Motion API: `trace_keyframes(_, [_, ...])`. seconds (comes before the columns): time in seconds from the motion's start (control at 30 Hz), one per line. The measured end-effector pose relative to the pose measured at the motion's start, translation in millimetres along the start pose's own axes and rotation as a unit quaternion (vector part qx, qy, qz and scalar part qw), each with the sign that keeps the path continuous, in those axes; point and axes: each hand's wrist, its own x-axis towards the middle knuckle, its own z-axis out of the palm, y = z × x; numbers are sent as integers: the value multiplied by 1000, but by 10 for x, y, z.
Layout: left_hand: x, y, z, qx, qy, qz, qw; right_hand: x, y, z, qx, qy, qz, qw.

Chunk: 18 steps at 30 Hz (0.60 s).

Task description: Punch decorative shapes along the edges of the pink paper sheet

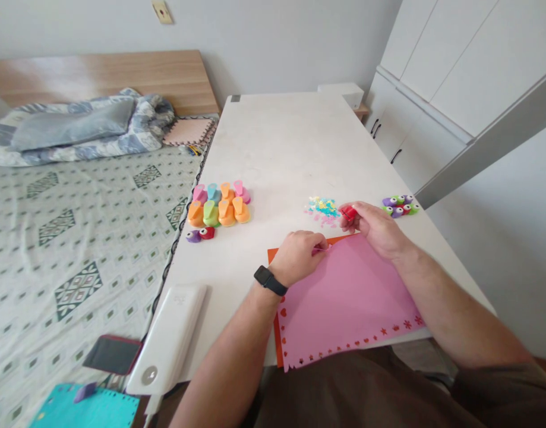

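Note:
My right hand (376, 227) has its fingers closed around a small red craft punch (348, 213) above the far edge of a pink sheet (348, 291). My left hand (299, 254), with a black watch on its wrist, pinches the pink sheet at that same far edge. Shapes such as hearts, stars and flowers are cut along the sheet's left and near edges. An orange sheet (278, 342) lies beneath it and shows through the holes. Just beyond my hands is a pile of blue, yellow and pink paper bits (325, 208).
At the table's left stand larger coloured punches (219, 208), with a purple and a red small punch (200, 234) before them. More small punches (400, 205) sit at right. A white power bank-like device (174, 333) lies near left; a phone (113, 354) is on the bed.

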Motion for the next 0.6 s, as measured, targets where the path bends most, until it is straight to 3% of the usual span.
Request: trace_keyframes(0.6, [15, 9, 7, -7, -3, 6, 1000, -131, -102, 64, -178, -102, -1, 979])
